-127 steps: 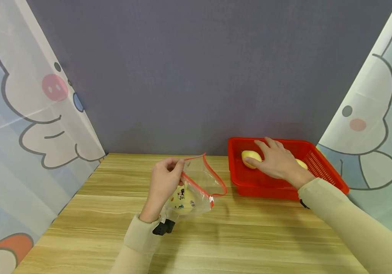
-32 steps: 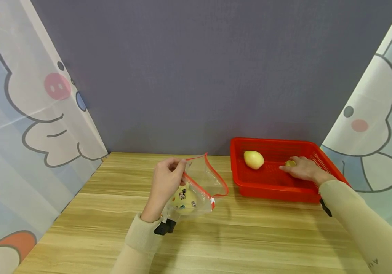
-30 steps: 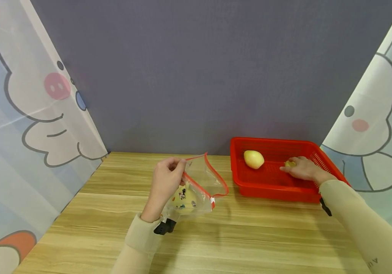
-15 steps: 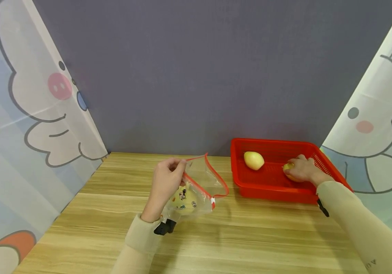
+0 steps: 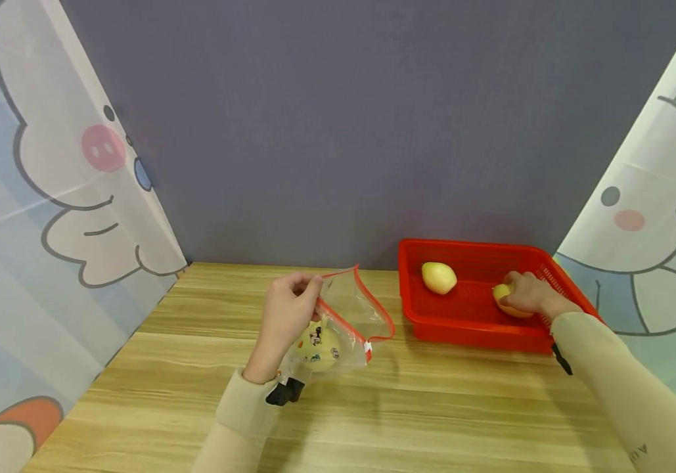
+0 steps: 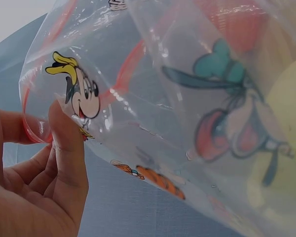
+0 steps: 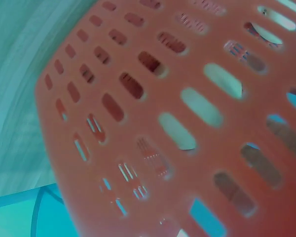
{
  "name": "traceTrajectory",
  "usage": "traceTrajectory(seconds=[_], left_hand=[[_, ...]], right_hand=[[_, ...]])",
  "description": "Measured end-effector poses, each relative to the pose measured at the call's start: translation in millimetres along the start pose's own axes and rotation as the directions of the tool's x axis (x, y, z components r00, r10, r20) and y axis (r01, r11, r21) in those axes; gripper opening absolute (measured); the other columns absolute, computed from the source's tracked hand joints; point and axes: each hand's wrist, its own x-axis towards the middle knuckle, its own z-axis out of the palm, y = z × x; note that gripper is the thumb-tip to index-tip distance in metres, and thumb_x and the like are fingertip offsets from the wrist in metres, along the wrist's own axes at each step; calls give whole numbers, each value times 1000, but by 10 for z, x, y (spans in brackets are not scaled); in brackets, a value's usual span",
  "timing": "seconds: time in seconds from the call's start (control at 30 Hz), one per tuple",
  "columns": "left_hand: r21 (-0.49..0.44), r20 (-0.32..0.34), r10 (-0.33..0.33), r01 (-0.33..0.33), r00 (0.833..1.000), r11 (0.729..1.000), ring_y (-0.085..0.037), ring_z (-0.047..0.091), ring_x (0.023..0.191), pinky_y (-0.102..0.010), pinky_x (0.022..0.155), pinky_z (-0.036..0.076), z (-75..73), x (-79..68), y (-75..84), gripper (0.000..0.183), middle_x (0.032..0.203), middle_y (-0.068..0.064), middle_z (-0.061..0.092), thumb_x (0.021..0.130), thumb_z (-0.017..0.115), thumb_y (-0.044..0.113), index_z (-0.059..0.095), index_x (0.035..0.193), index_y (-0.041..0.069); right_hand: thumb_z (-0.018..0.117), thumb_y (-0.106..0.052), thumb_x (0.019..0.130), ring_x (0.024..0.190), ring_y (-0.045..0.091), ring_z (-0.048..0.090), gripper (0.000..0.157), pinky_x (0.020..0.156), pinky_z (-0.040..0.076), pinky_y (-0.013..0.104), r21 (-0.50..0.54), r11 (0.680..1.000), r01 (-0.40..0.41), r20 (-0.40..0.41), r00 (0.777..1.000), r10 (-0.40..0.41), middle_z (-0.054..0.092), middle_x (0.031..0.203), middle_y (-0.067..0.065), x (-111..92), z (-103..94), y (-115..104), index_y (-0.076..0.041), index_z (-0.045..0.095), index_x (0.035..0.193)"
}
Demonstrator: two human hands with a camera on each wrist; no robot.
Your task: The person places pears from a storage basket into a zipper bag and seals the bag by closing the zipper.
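In the head view, my left hand [image 5: 290, 309] pinches the rim of a clear zip bag [image 5: 367, 312] with a red seal and a white slider. Cartoon figures are printed on the bag, and something pale yellow and rounded [image 6: 291, 103] shows through its plastic in the left wrist view. My right hand [image 5: 528, 293] reaches into the red basket [image 5: 462, 332] and grips a yellow fruit [image 5: 500, 292], partly hidden by the fingers. Another pale yellow fruit [image 5: 439, 278] lies at the basket's left side. The right wrist view shows only the slotted basket wall [image 7: 138, 113].
The wooden table [image 5: 196, 394] runs back to a grey panel [image 5: 314, 131]. Cartoon-printed curtains [image 5: 48, 164] hang on both sides. The basket stands at the table's back right, close to the right curtain.
My right hand has moved from above the left fruit to the one at the basket's right. That fruit has turned slightly under the fingers. The left hand and bag stay put.
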Motion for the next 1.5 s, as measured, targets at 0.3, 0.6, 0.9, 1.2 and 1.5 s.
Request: traceTrajectory(seconds=[0.3, 0.6, 0.9, 1.2, 1.5], left_hand=[[6, 4, -3, 3, 1000, 1000, -21, 65, 49, -34, 46, 57, 6, -6, 12, 23, 67, -7, 66, 102, 62, 20, 75, 99, 2], [6, 6, -5, 5, 1000, 1000, -21, 65, 49, -33, 46, 57, -9, -14, 16, 25, 68, -7, 66, 103, 61, 20, 75, 101, -1], [9, 8, 3, -3, 1000, 1000, -21, 65, 49, -32, 45, 56, -7, -22, 18, 25, 67, -7, 66, 102, 62, 20, 75, 101, -1], [8, 12, -2, 2, 1000, 1000, -21, 64, 49, -32, 45, 55, -13, -17, 6, 25, 67, -7, 66, 103, 61, 20, 75, 101, 0], [-4, 16, -4, 4, 1000, 1000, -21, 65, 50, -39, 48, 58, -29, -15, 8, 25, 68, -8, 66, 103, 61, 20, 75, 102, -1]], right_hand=[[77, -24, 82, 94, 42, 53, 74, 82, 50, 57, 51, 999, 15, 118, 993, -21, 57, 105, 26, -13, 55, 26, 16, 46, 137], [78, -26, 83, 92, 34, 55, 65, 82, 49, 47, 61, 993, 98, 206, 972, -108, 59, 99, 14, 26, 157, 17, 13, 53, 128], [74, -23, 82, 85, 28, 54, 41, 72, 46, 37, 91, 995, 45, 200, 978, -62, 59, 92, 10, -12, 181, -9, 2, 62, 112], [72, -31, 83, 89, 29, 57, 48, 81, 52, 47, 27, 999, 24, 125, 992, -28, 62, 95, 10, -34, 119, -156, 3, 64, 117], [71, -38, 85, 99, 37, 54, 72, 92, 50, 59, 16, 1000, 9, 90, 996, -10, 62, 113, 23, -82, 4, -328, 11, 53, 134]])
